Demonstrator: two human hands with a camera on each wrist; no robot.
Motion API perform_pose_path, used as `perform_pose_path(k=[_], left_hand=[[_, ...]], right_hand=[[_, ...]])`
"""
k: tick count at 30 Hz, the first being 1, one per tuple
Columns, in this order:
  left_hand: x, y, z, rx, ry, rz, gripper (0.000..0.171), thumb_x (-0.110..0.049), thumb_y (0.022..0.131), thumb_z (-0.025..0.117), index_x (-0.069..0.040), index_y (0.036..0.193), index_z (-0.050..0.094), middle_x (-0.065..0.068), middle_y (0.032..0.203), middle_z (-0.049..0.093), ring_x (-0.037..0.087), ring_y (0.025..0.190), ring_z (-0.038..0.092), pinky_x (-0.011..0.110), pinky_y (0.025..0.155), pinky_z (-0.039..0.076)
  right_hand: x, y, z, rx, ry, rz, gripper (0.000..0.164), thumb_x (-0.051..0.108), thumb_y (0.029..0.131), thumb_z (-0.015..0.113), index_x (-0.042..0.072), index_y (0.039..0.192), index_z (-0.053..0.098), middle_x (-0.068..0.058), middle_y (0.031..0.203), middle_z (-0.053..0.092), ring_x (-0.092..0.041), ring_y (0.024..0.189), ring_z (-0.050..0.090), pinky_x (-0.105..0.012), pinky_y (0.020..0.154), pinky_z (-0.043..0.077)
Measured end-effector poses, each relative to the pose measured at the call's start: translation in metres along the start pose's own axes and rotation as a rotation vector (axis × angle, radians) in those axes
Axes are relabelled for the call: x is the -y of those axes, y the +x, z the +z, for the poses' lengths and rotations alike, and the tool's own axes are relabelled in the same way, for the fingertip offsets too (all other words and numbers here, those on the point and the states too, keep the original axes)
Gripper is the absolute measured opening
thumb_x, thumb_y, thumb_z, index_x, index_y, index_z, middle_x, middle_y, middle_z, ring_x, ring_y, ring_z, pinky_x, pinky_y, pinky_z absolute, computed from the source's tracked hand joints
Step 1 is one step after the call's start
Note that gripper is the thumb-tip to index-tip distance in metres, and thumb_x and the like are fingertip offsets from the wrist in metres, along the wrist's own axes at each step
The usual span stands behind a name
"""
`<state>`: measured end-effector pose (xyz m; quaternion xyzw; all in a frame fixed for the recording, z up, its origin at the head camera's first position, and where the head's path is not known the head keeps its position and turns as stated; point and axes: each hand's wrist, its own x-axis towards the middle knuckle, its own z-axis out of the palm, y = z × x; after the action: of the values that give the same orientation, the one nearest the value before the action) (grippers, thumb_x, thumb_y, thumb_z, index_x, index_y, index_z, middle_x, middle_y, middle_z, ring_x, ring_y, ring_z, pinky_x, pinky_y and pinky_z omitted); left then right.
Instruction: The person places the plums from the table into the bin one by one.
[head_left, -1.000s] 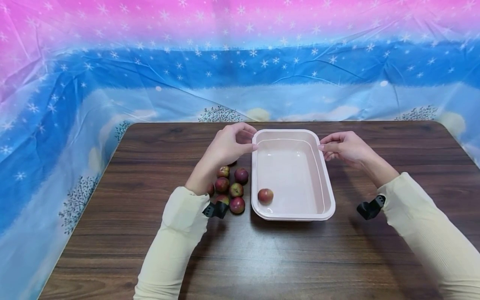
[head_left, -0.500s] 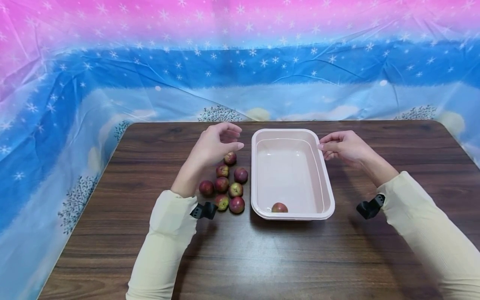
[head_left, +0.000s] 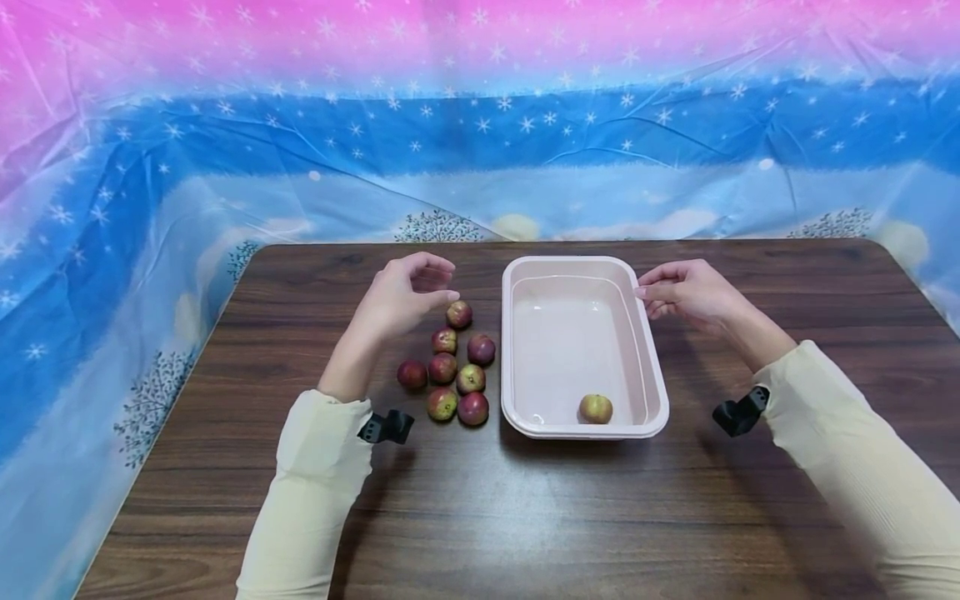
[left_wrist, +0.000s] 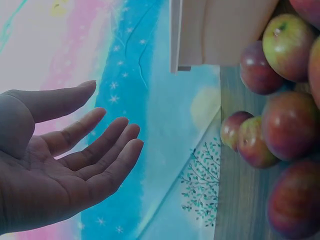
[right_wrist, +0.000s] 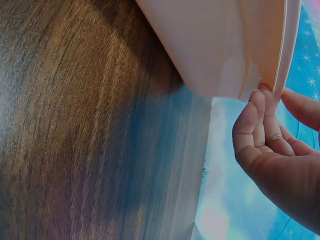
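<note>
A pale pink rectangular basin [head_left: 585, 342] stands on the table with one yellow-green, plum-like fruit [head_left: 596, 409] inside, near its front wall. My right hand [head_left: 690, 293] pinches the basin's right rim, thumb on top and fingers beneath, as the right wrist view [right_wrist: 280, 135] also shows. My left hand [head_left: 401, 293] is held in the air left of the basin, empty, its fingers relaxed and apart in the left wrist view [left_wrist: 75, 160]. Just below and right of it lies a loose group of several red and yellow-green fruits [head_left: 442, 368] on the table.
The brown wood-grain table [head_left: 540, 517] reaches back to a snowflake-printed cloth [head_left: 480, 125] that hangs behind it and along the left side. A black wrist strap [head_left: 386, 427] sits at the left cuff, another strap [head_left: 741, 412] at the right.
My left hand has let go of the basin's left rim and moved left, over beside the loose fruits. Inside the basin the fruit has rolled to the right. My right hand stays on the rim.
</note>
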<state>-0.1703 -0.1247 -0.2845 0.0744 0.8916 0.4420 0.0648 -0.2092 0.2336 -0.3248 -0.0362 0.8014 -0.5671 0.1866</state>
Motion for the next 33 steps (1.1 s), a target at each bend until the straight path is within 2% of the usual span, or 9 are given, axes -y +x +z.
perform_pose_path(k=[5, 13, 23, 33], left_hand=[[0.008, -0.002, -0.001, 0.008, -0.012, -0.009, 0.033, -0.013, 0.086, 0.064, -0.006, 0.116, 0.056, 0.012, 0.116, 0.059, 0.024, 0.106, 0.056, 0.038, 0.089, 0.043], [0.018, -0.006, -0.002, 0.022, -0.014, -0.067, 0.032, -0.015, 0.087, 0.063, -0.008, 0.117, 0.055, 0.011, 0.116, 0.058, 0.025, 0.106, 0.054, 0.04, 0.087, 0.044], [0.039, -0.014, -0.004, 0.036, 0.002, -0.105, 0.032, -0.012, 0.087, 0.062, -0.003, 0.117, 0.055, 0.018, 0.117, 0.057, 0.028, 0.106, 0.054, 0.041, 0.085, 0.044], [0.06, -0.02, -0.001, 0.077, 0.011, -0.139, 0.035, -0.013, 0.087, 0.063, -0.002, 0.119, 0.054, 0.017, 0.115, 0.057, 0.029, 0.104, 0.054, 0.041, 0.084, 0.044]], right_hand=[[0.001, 0.0, 0.001, -0.029, 0.004, 0.007, 0.035, 0.008, 0.089, 0.058, -0.015, 0.113, 0.047, -0.004, 0.075, 0.064, -0.015, 0.065, 0.059, -0.034, 0.066, 0.051], [0.001, -0.001, 0.0, -0.006, 0.0, 0.009, 0.039, 0.01, 0.09, 0.058, -0.016, 0.115, 0.045, -0.002, 0.076, 0.064, -0.014, 0.066, 0.059, -0.032, 0.066, 0.051], [0.001, 0.001, -0.001, 0.008, 0.004, 0.008, 0.04, 0.009, 0.09, 0.057, -0.017, 0.116, 0.043, 0.0, 0.075, 0.064, -0.013, 0.066, 0.059, -0.031, 0.066, 0.051], [-0.001, 0.002, -0.001, 0.003, -0.003, -0.002, 0.04, 0.009, 0.09, 0.057, -0.017, 0.117, 0.043, -0.001, 0.075, 0.063, -0.013, 0.065, 0.059, -0.031, 0.065, 0.052]])
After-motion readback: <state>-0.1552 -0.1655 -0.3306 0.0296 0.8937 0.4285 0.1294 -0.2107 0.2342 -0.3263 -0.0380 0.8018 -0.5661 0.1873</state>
